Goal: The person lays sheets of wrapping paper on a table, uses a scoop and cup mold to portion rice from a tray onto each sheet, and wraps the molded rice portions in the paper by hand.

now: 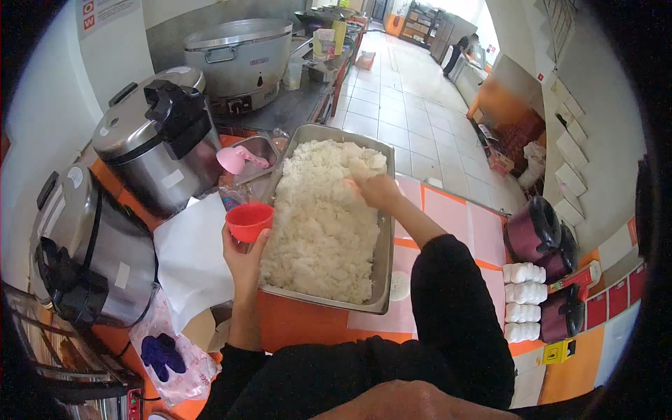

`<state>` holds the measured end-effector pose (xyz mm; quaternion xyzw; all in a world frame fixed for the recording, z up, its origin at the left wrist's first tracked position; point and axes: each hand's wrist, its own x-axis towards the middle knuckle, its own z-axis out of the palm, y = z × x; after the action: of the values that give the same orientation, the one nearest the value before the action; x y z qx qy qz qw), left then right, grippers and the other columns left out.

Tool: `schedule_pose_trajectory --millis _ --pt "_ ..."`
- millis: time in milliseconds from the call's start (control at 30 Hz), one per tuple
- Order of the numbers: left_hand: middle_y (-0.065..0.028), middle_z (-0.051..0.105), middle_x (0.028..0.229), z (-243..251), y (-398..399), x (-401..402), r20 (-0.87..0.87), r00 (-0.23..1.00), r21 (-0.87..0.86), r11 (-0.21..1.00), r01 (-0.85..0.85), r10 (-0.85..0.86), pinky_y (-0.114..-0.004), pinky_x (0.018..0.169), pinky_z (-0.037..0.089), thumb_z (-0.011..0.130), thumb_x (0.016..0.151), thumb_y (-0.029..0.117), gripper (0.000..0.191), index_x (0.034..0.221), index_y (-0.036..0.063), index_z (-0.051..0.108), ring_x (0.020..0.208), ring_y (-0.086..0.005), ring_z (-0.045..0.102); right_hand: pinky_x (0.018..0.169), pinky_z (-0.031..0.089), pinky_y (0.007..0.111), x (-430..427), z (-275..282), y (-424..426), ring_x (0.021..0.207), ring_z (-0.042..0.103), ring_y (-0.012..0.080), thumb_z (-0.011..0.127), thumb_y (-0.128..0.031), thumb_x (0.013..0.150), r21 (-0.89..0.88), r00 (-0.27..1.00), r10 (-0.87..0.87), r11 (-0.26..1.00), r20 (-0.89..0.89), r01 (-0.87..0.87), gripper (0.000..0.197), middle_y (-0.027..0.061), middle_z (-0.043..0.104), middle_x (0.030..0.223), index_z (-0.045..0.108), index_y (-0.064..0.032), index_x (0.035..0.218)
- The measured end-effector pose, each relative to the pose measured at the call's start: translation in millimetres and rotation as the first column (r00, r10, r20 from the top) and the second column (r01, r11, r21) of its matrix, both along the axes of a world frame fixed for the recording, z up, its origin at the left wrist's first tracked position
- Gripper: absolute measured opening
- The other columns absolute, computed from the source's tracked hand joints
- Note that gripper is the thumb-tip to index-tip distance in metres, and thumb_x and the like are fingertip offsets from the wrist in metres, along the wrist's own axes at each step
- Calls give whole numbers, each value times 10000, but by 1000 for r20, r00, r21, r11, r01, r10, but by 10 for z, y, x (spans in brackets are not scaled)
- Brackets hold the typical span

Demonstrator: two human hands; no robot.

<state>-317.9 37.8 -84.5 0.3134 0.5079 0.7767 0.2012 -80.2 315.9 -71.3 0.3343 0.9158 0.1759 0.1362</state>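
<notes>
A deep rectangular metal tray point(387, 262) heaped with white cooked rice point(325, 226) lies before me. My left hand point(247, 254) holds a small red bowl point(250, 221) upright beside the tray's left edge; the bowl looks empty. My right hand point(374, 189) is at the upper right of the rice, its fingertips reaching into or against it; whether they hold rice is not clear. A pink rice scoop point(239, 159) rests on a smaller metal pan point(262, 144) left of the tray. A round white patch of rice point(400, 286) sits on pink paper to the right of the tray.
Two steel rice cookers point(157, 136) stand at the left, with a large metal pot point(239, 63) behind. White paper point(194, 257) and purple gloves point(163, 357) lie nearby. Wrapped white stacks point(525, 294) and maroon cookers point(533, 231) are at the right. Two people are farther off.
</notes>
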Motion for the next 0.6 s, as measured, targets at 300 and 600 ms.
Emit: schedule_pose_trajectory --millis 300,600 --pt "-120 524 1289 -25 -70 -62 -5 1000 -60 998 10 -10 -341 1020 433 797 739 5 712 1341 -3 417 1198 -221 523 617 512 452 -14 759 -835 730 679 304 561 -284 864 -248 965 260 936 18 -248 438 103 668 762 545 -184 1290" --pt "-122 517 1300 33 67 0 -20 1000 -92 996 14 -16 -351 1027 426 795 731 -1 725 1347 2 412 1207 -226 517 623 534 456 -691 264 1144 774 693 290 534 -228 842 113 986 163 981 -25 -159 358 82 705 889 616 -158 1184"
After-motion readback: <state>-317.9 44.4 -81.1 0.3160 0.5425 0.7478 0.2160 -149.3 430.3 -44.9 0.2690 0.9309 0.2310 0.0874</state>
